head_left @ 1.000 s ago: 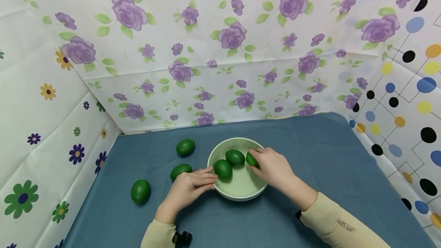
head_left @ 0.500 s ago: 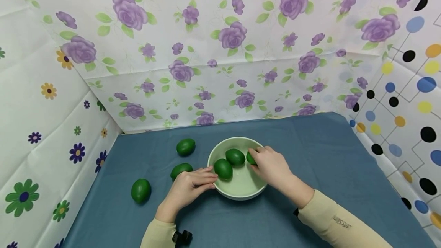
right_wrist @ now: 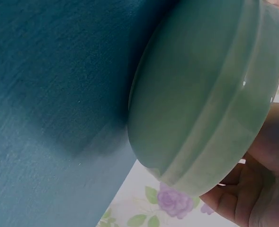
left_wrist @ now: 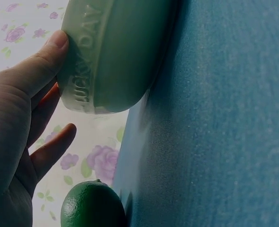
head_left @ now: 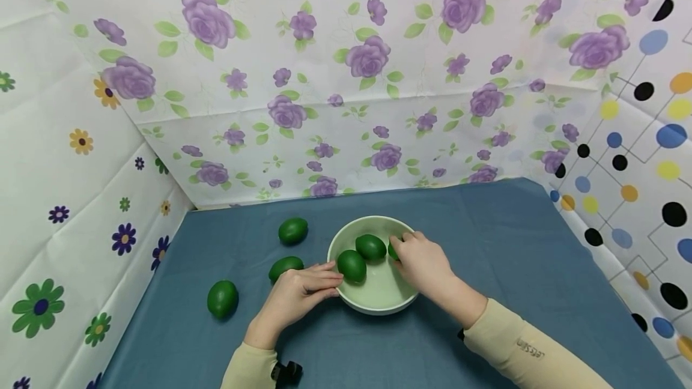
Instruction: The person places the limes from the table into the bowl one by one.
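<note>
A pale green bowl [head_left: 378,293] stands on the blue cloth, with two green limes [head_left: 352,266] lying inside at its left and back. My left hand [head_left: 301,290] holds the bowl's left rim, its thumb against the lettered outer wall in the left wrist view. Over the right rim reaches my right hand [head_left: 424,262], its fingers gripping a third lime [head_left: 393,251] inside the bowl, mostly covered by the hand. In the right wrist view the bowl wall [right_wrist: 196,104] hides that lime and the fingertips.
Left of the bowl lie three more limes: one at the back [head_left: 293,231], one partly behind my left hand [head_left: 285,268], and one farther left [head_left: 223,299]. Patterned cloth walls [head_left: 324,107] border the blue table cloth [head_left: 486,227] at the back and sides.
The right hand and forearm have shifted very slightly, and its lime is a little more covered. The left hand, the bowl and the other limes keep their places.
</note>
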`<state>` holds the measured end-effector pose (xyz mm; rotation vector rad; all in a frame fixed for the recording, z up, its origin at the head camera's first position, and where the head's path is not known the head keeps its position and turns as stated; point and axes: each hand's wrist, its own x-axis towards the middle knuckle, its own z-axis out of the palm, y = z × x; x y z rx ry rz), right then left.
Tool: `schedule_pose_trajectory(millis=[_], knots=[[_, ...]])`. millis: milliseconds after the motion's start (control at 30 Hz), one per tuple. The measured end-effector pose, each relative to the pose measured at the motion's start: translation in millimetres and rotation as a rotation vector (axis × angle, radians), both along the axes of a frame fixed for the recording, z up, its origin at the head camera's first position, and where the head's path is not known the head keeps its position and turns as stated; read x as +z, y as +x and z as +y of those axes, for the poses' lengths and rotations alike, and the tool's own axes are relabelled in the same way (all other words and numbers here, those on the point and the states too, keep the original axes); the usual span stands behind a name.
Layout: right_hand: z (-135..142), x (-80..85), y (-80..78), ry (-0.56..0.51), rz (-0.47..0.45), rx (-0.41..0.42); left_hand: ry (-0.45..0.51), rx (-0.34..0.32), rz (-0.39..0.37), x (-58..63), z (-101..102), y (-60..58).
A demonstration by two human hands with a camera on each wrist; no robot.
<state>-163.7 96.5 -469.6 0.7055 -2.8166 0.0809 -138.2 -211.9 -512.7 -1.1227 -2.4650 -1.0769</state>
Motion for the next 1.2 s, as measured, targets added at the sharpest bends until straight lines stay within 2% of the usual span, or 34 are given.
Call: schedule_pose_trajectory(millis=[633, 1200], knots=[[-7, -9.6, -2.9, 0.027, -0.009, -0.028, -0.036, 0.015, -0.015, 4.0, 0, 1.5], [-11, -12.2, -6.8, 0.014, -0.026, -0.027, -0.019, 0.012, -0.027, 4.3, 0, 2.1]])
